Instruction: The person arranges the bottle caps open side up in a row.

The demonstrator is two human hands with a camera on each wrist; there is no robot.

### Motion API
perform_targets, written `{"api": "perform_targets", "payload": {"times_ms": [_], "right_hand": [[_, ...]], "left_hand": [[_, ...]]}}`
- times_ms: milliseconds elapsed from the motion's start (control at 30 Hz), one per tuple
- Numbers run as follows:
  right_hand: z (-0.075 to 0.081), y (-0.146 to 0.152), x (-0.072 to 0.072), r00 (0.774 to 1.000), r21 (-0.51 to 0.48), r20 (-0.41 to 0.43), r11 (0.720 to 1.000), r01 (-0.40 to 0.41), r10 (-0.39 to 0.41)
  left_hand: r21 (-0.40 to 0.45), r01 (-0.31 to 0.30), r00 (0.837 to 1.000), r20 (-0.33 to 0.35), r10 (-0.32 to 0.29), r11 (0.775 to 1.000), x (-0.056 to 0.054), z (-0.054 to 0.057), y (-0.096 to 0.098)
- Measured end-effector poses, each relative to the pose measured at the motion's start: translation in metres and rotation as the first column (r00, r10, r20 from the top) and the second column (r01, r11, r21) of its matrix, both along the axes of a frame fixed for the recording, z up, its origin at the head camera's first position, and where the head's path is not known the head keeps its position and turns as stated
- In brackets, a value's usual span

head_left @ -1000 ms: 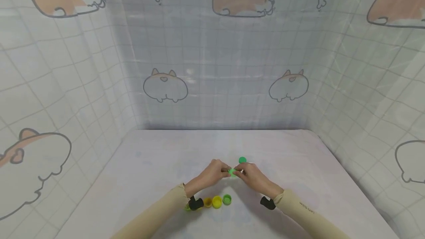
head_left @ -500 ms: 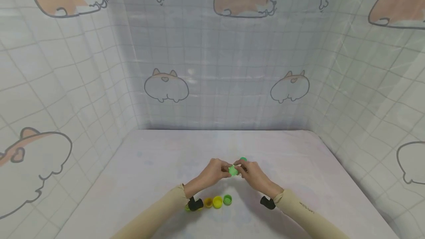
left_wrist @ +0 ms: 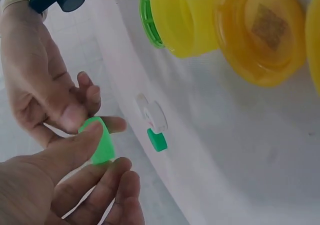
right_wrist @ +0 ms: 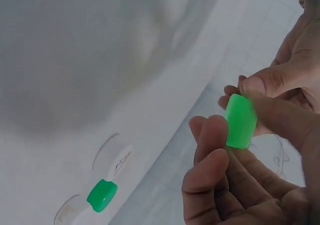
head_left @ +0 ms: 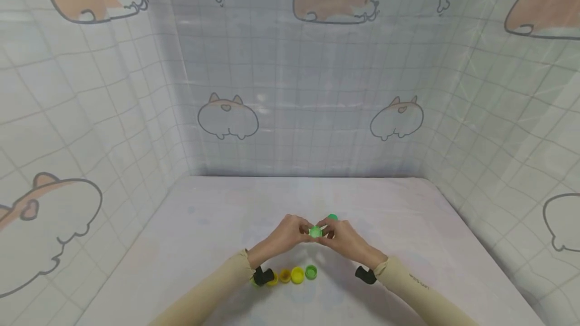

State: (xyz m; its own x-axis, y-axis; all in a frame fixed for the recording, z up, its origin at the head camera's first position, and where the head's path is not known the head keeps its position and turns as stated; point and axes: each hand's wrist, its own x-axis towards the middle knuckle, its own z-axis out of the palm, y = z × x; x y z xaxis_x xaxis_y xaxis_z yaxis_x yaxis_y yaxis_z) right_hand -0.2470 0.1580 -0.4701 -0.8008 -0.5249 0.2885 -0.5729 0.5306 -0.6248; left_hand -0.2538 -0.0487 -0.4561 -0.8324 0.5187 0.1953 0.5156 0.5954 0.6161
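Note:
Both hands meet over the white table at a small bright green cap (head_left: 315,232), held above the surface. My left hand (head_left: 287,231) pinches its left side between thumb and fingers. On the other side the fingers and thumb of my right hand (head_left: 348,239) grip it too. The cap (right_wrist: 241,121) stands on edge between the fingertips in the right wrist view. Seen from the head, its paler round face is turned toward me. A darker green cap (left_wrist: 157,140) lies beyond the hands beside white round lids (left_wrist: 154,117); the right hand hides most of these in the head view.
Near the front a row holds yellow containers (head_left: 297,275), an amber-yellow one (head_left: 285,275) and a green ringed one (head_left: 311,272). My left wrist camera (head_left: 263,276) covers the row's left end. Patterned curtains (head_left: 308,140) enclose the table (head_left: 217,210) at the back and sides.
The green cap has been turned between the fingers, so its paler round face now shows. Both hands stay close together, the left shifting slightly.

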Motion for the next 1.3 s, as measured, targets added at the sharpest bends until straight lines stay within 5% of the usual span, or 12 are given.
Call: {"api": "perform_targets", "payload": {"times_ms": [467, 767, 1300], "right_hand": [[0.001, -0.001, 0.002, 0.989, 0.145, -0.146, 0.989, 0.039, -0.018], [0.003, -0.001, 0.003, 0.989, 0.225, -0.148, 0.973, 0.054, -0.020], [0.024, 0.007, 0.014, 0.987, 0.232, -0.160, 0.970, 0.065, -0.028]], "left_hand": [[-0.116, 0.057, 0.998, 0.016, -0.056, 0.992, 0.002, 0.001, -0.004], [-0.186, 0.035, 0.997, -0.065, -0.048, 0.982, 0.004, -0.003, 0.001], [-0.185, 0.009, 0.994, -0.106, -0.029, 0.983, 0.016, 0.015, 0.011]]}}
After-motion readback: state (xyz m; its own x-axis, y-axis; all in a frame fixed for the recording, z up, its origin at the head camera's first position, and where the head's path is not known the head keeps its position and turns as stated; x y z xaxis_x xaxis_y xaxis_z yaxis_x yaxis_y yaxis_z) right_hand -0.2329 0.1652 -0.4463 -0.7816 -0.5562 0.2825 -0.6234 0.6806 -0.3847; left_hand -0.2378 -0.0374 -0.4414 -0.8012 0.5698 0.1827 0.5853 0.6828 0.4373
